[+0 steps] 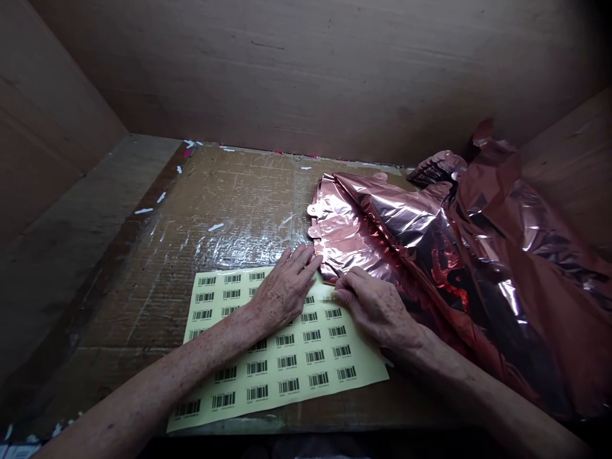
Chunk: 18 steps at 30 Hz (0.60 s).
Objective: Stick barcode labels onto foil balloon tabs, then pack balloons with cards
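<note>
Forearms [191, 366], two. Barcode-label sheet [296, 341], one, is laid on taped cardboard [239, 197], beside one rose-foil heap [411, 236]. Left hand [285, 288], one: spread flat, unclenched. Right hand [375, 305], one: sheet's upper right corner is pinched.

The left arm [191, 363] comes from eight o'clock, its hand [285, 288] flat, palm down. The right arm [459, 379] comes from four o'clock; its curled hand [375, 305] points toward ten, thumb and finger seemingly pinched.
</note>
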Tool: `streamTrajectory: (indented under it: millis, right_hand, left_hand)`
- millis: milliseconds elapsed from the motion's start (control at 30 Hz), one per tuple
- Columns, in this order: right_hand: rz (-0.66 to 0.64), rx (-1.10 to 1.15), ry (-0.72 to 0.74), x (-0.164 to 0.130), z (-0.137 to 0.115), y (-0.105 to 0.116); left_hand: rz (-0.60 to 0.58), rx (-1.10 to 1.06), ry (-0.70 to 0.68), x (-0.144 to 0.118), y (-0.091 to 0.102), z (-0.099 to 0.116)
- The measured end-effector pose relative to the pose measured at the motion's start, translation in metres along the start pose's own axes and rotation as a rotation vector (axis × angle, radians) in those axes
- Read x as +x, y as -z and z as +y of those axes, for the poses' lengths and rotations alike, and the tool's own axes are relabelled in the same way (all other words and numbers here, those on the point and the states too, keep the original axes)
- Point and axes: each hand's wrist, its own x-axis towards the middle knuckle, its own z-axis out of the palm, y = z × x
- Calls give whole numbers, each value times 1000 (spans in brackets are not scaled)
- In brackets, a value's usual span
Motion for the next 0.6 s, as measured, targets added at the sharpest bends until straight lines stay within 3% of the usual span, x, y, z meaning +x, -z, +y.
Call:
streamTrajectory:
  millis: [133, 333, 600]
  right_hand:
    - [-26, 175, -36, 10, 11, 24]
    - [-40, 38, -6, 49, 42, 44]
    - [-162, -5, -42, 84, 51, 42]
  left_hand:
    - [-16, -52, -5, 1, 7, -1]
    - [-28, -67, -50, 19, 28, -1]
    - [108, -61, -70, 32, 8, -12]
